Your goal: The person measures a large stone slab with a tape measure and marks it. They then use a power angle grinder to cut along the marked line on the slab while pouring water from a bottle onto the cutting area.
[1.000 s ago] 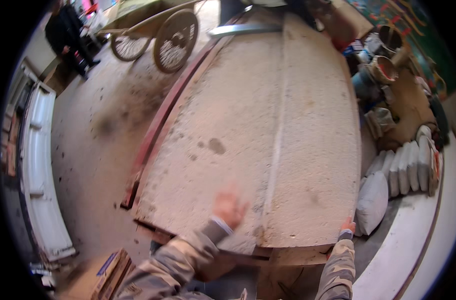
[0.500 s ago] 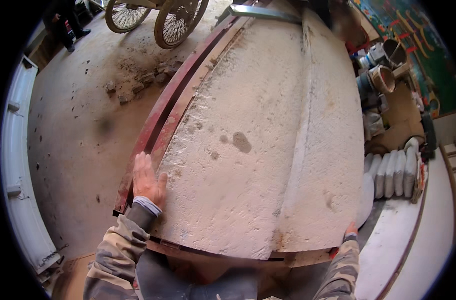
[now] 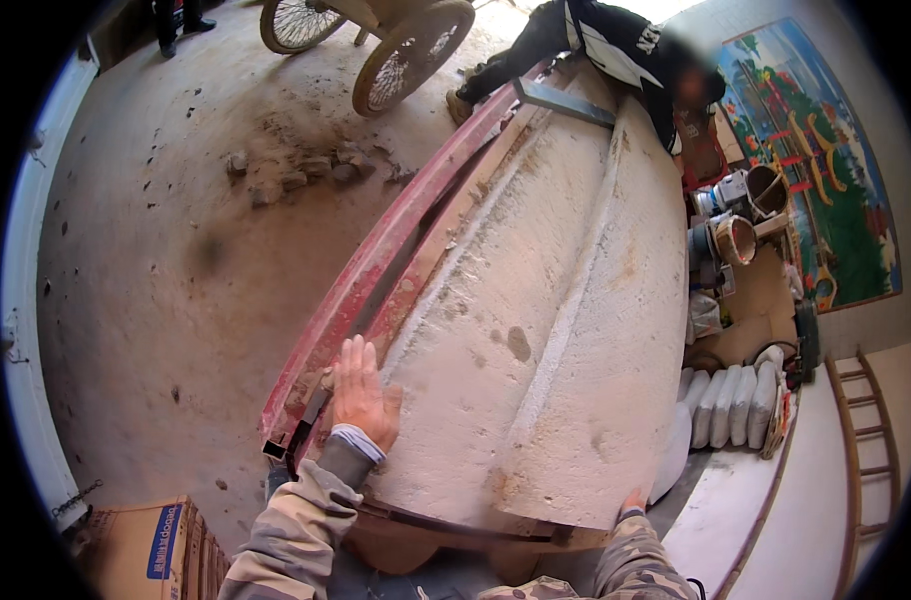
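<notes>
A bare, dirt-stained grey concrete floor [image 3: 156, 290] spreads out to your left. In front of you, near your body, lies a large pale beige slab with a rough, pitted face [image 3: 536, 320]; small dark brown blotches mark its middle, and a raised ridge runs along its length. Its long axis points away from you, leaning a little to the right toward the far end.

Your left hand [image 3: 366, 405] is flat, fingers straight and together, on the slab's left edge. Your right hand [image 3: 633, 503] is at the near right corner; you cannot tell how its fingers are closed.

Along the left side runs a worn red-painted metal rail [image 3: 371, 262], and a grey metal bar [image 3: 566, 103] crosses the far end, where a person in a dark jacket with white panels [image 3: 616, 45] bends over. Farther out are broken grey-brown rubble [image 3: 296, 172] on the left, a row of upright whitish sacks [image 3: 731, 405] on the right, and a brown wooden ladder [image 3: 873, 450] beyond them.
</notes>
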The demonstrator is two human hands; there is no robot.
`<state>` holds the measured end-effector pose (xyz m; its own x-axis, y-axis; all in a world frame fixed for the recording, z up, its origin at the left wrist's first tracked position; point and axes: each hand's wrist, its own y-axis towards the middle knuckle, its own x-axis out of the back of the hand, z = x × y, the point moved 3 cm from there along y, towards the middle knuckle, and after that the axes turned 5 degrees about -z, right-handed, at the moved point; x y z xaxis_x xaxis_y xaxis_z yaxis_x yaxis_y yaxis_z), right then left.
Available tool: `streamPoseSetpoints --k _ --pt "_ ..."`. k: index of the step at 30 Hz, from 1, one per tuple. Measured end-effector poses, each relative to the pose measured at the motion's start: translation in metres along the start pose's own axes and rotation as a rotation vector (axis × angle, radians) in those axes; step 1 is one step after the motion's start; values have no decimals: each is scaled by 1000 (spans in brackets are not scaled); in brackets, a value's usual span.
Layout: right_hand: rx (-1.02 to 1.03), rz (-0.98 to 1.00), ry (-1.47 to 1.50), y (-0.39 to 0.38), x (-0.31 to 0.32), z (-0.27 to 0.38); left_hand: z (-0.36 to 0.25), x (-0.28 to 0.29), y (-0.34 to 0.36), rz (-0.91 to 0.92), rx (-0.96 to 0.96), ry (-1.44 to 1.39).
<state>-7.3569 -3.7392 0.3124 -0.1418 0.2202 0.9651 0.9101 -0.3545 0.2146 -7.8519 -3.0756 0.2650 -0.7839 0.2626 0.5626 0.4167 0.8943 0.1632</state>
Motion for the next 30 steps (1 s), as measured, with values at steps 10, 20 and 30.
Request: streamPoseSetpoints --k 10,20,30 --pt "-47 235 247 -200 51 111 -64 36 -8 106 -142 -32" --pt "-44 -12 252 -249 80 111 -95 -46 -65 141 -202 261" --pt "165 -66 230 -238 90 116 -129 -59 -77 9 -86 561"
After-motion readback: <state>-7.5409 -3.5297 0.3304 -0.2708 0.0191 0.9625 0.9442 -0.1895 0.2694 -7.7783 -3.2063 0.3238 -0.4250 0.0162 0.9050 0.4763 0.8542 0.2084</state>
